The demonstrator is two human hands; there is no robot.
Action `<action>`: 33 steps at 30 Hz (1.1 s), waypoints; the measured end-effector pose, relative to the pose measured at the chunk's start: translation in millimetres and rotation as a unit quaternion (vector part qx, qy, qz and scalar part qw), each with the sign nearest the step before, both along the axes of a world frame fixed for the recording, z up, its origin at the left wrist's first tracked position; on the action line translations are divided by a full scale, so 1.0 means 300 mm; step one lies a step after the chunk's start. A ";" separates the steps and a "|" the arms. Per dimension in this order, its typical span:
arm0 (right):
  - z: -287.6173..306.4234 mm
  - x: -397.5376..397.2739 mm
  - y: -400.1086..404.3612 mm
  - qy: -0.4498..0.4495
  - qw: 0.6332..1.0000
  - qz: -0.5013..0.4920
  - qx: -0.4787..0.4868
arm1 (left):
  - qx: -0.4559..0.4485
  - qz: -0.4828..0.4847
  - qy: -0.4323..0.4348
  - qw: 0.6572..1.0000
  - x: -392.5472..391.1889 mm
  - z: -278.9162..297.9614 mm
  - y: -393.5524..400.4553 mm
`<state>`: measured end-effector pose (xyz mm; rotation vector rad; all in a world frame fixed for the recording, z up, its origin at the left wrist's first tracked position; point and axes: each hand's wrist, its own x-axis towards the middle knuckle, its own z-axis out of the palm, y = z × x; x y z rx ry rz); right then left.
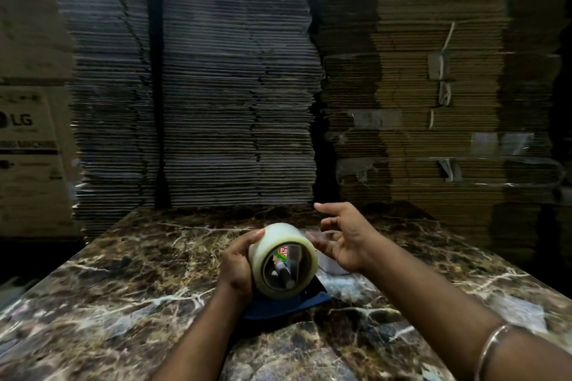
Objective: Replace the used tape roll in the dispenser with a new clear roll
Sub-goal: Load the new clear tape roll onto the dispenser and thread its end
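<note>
Clear tape, wound in a fat roll (283,260), is being held above the brown marble table (123,288) by the left hand (236,263), whose fingers are being wrapped tightly around its side. The roll is being kept on the blue dispenser (288,303), whose base is being rested on the table under it. The right hand (343,241) is being held open just beside the roll, with the fingers spread and curled. Whether a loose end of tape is being touched by it cannot be told. Tall stacks of flat cardboard (235,86) are being kept behind the table.
</note>
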<state>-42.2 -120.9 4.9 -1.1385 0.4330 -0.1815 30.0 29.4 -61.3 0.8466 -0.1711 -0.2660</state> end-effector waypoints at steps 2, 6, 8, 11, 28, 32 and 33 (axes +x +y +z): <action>0.012 0.006 -0.006 0.024 0.999 0.027 -0.029 | 0.000 -0.007 0.002 1.000 -0.006 0.005 0.001; 0.021 0.014 -0.014 0.075 0.992 0.068 -0.070 | 0.007 -0.012 0.002 1.000 -0.006 0.006 0.004; 0.016 0.013 -0.018 0.089 0.989 0.085 -0.077 | 0.010 -0.018 -0.003 1.000 -0.006 0.008 0.007; 0.010 -0.001 -0.020 0.089 0.990 0.088 -0.068 | 0.013 -0.045 -0.003 0.999 -0.015 0.016 0.014; -0.076 0.032 -0.012 0.061 0.992 0.114 0.003 | -0.023 0.026 0.010 0.999 0.030 0.022 0.053; -0.093 0.029 -0.016 0.062 0.990 0.124 0.004 | -0.024 -0.010 -0.029 0.999 0.017 0.033 0.064; -0.098 0.025 -0.016 0.062 0.990 0.128 0.001 | -0.023 -0.021 -0.037 0.999 0.011 0.039 0.066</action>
